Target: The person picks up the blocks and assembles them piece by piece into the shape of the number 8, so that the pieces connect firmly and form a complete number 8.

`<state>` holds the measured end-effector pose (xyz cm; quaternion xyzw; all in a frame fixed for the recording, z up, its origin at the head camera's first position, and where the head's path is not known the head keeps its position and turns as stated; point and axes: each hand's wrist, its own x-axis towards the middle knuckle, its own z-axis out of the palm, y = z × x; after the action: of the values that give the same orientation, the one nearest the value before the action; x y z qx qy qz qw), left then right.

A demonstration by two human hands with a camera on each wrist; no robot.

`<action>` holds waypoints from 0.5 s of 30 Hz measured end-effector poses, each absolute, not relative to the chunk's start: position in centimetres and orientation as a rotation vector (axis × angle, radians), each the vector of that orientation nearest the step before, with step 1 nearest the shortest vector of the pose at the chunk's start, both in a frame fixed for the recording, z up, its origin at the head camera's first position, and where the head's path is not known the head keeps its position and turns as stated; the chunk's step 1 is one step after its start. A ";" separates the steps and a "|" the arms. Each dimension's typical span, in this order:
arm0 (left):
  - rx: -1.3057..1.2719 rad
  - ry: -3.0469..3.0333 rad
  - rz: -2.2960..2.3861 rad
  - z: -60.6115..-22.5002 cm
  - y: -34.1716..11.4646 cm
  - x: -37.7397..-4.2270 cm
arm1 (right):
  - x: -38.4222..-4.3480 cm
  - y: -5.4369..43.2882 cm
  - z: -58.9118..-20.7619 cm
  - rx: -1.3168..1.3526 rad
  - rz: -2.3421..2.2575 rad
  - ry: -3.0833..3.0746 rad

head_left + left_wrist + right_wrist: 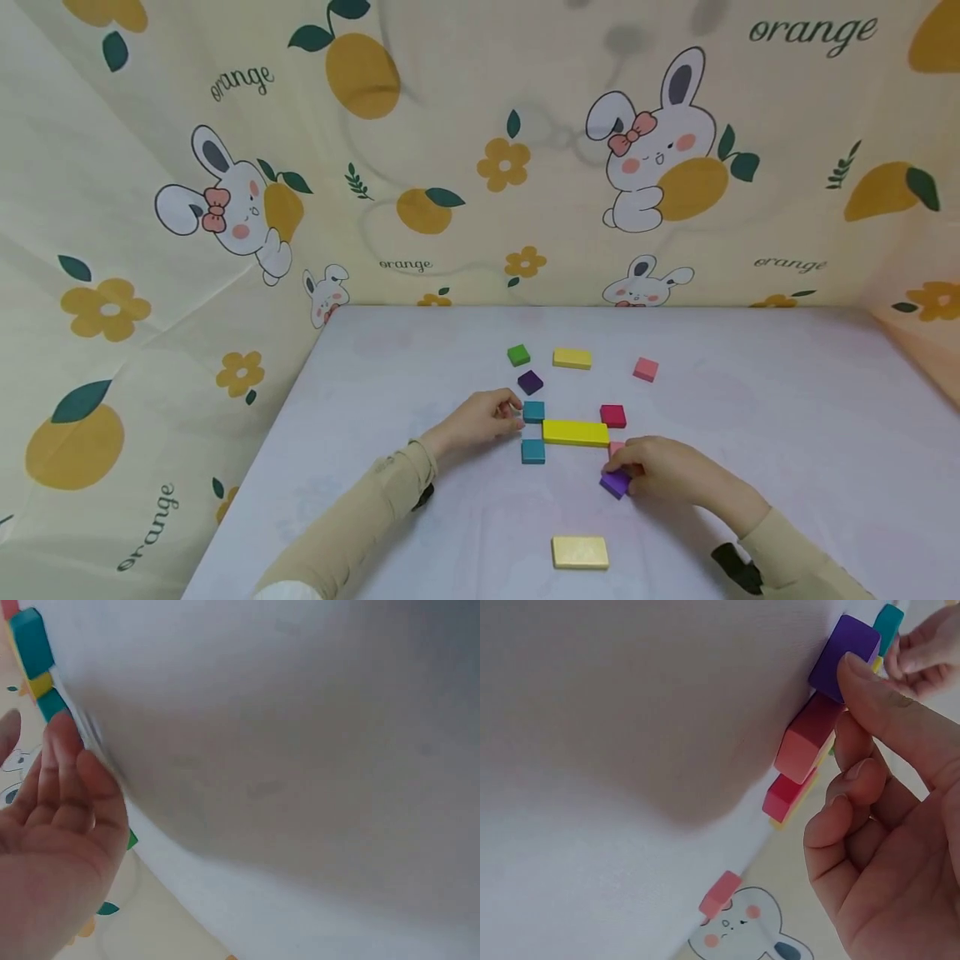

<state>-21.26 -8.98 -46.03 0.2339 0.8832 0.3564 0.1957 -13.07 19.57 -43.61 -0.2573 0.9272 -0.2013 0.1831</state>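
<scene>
My right hand [667, 472] pinches a purple block [616, 483] between thumb and fingers. In the right wrist view the thumb lies on a face of the purple block [846, 656], beside a pink block [804, 746]. My left hand [480, 421] rests near the left ends of two teal blocks, the upper teal block [534, 412] and the lower teal block [533, 452]. Its fingers are loosely bent and hold nothing. A long yellow block [575, 432] lies between the teal blocks and a red block [612, 416]. The right fingers partly cover the pink block [617, 449].
Behind lie a green block [518, 355], a dark purple block [530, 382], a yellow block [572, 358] and another pink block [646, 369]. A pale yellow block [580, 552] lies at the front. A patterned cloth [450, 150] hangs behind the white table [375, 358].
</scene>
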 end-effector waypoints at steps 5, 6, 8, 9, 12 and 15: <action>0.668 2.646 0.960 -46.0 -8.0 -22.9 | -12.9 19.8 -43.8 -0.678 -0.604 2.587; 0.672 2.673 0.938 -45.9 -7.8 -23.2 | -12.8 19.9 -43.8 -0.670 -0.611 2.582; 0.673 2.716 0.887 -45.7 -7.3 -23.7 | -12.8 20.0 -43.9 -0.669 -0.620 2.583; 0.670 2.732 0.858 -45.6 -7.1 -24.0 | -12.8 20.0 -43.9 -0.673 -0.625 2.584; 0.661 2.778 0.769 -45.3 -6.5 -24.6 | -12.8 20.0 -43.8 -0.691 -0.631 2.592; 0.645 2.831 0.707 -45.2 -5.9 -25.1 | -12.9 19.9 -43.6 -0.701 -0.621 2.602</action>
<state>-25.11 -5.89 -45.16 0.2152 0.9445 0.2360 0.0764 -12.85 19.95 -43.56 -0.2491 0.9243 -0.2207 0.1868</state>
